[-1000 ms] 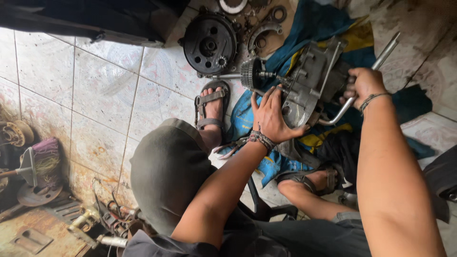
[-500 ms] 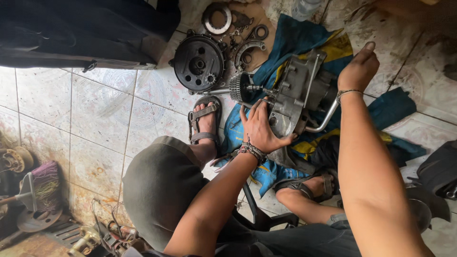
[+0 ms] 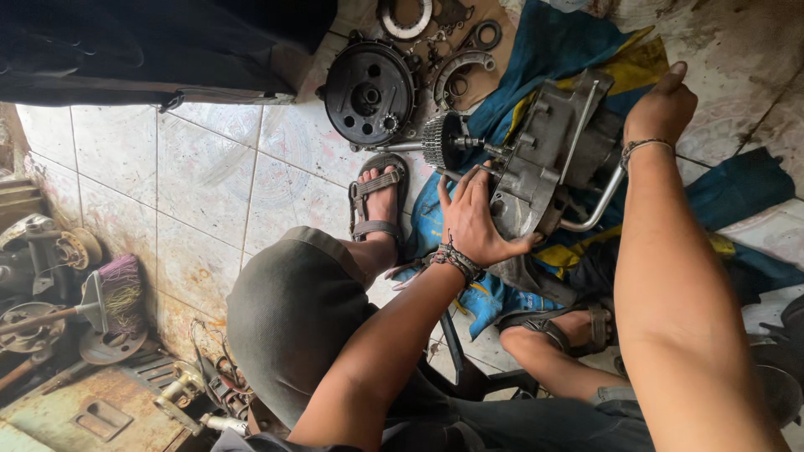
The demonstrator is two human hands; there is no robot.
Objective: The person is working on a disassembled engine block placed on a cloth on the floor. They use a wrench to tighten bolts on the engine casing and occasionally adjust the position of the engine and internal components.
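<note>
Far left, on the floor: a clutter of rusty parts and a brush (image 3: 117, 289), well apart from the work. Up top, a black round drum plate (image 3: 368, 92) lies flat on the tiled floor (image 3: 209, 192), with a curved brake shoe (image 3: 462, 71) and a ring just beside it.

Centre: a sandalled foot (image 3: 378, 201) planted near the plate. Left hand (image 3: 473, 222) lies spread, palm flat against the near face of the grey engine casing (image 3: 544, 163), fingers pointing up toward the toothed gear (image 3: 441, 140) on the shaft. The casing stands tilted on a blue and yellow cloth (image 3: 553, 59) on the floor, between the knees.

Right: right hand (image 3: 662, 109) is closed round the top of a bent metal lever (image 3: 599, 205) at the casing's far side; thumb up.

Judgement: the step looks like steadying the casing while working the lever. The next move calls for a firm brace from the left palm so the casing does not tip off the cloth.
</note>
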